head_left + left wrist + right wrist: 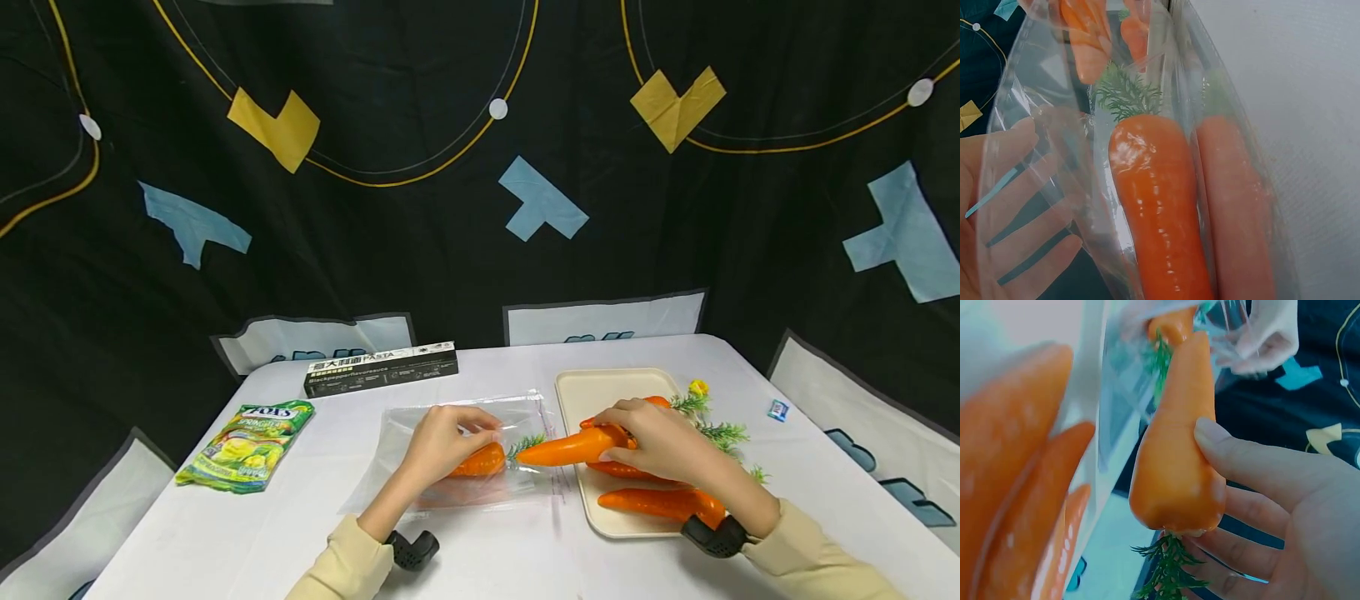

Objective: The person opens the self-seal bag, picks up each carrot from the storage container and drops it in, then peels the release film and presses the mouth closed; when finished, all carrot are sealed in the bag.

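Between thumb and fingers, my right hand [663,437] grips an orange carrot [566,448] with green leaves at its thick end. The carrot's narrow tip points left at the mouth of a clear plastic bag [525,408]. My left hand [446,433] pinches the bag's upper layer and lifts it off the table. Inside the bag lies another carrot [1154,187], its leafy end toward the opening. Several more carrots [660,502] rest in a cream tray [592,385] beneath and beside my right hand.
A green candy bag [247,446] lies at the left of the white table [517,567]. Behind it stands a black pasta box [381,371]. To the right of the tray is a small blue packet [777,410]. Carrot leaves overhang the tray's right rim.
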`<state>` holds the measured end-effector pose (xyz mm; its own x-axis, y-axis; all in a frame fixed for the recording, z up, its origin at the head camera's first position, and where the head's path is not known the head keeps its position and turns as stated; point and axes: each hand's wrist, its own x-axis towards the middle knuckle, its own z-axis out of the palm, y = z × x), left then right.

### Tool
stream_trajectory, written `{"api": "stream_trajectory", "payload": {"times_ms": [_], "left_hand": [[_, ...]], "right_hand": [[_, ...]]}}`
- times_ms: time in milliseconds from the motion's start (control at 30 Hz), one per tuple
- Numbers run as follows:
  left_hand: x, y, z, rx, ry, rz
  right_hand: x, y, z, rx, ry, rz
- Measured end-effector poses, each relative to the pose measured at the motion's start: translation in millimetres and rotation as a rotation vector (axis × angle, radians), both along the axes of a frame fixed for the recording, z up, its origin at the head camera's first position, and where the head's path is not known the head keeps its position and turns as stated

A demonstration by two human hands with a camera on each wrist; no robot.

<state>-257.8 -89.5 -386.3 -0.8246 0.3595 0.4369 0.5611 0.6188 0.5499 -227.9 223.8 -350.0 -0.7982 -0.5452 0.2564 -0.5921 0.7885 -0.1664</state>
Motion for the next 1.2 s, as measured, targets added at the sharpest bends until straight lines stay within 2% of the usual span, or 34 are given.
{"api": "stream_trajectory", "payload": {"times_ms": [167,667,1033,1200], "left_hand": [[0.2,0.0,0.0,-0.008,0.000,0.002],[0.7,-0.4,1.9,-0.019,0.016,-0.001],[-0.2,0.4,-0.3,-0.023,0.013,0.000],[0.0,0.3,0.2,-0.025,0.013,0.001]], "right_hand": [[0.1,-16,-7.6,-0.018,-0.002,0.068],[-9.0,-62,-29.4,-0.037,-0.044,0.140],[-13.8,-78,-44.9,-0.066,-0.078,0.185],[-14.5,-79,-45.5,-0.086,-0.093,0.210]]}}
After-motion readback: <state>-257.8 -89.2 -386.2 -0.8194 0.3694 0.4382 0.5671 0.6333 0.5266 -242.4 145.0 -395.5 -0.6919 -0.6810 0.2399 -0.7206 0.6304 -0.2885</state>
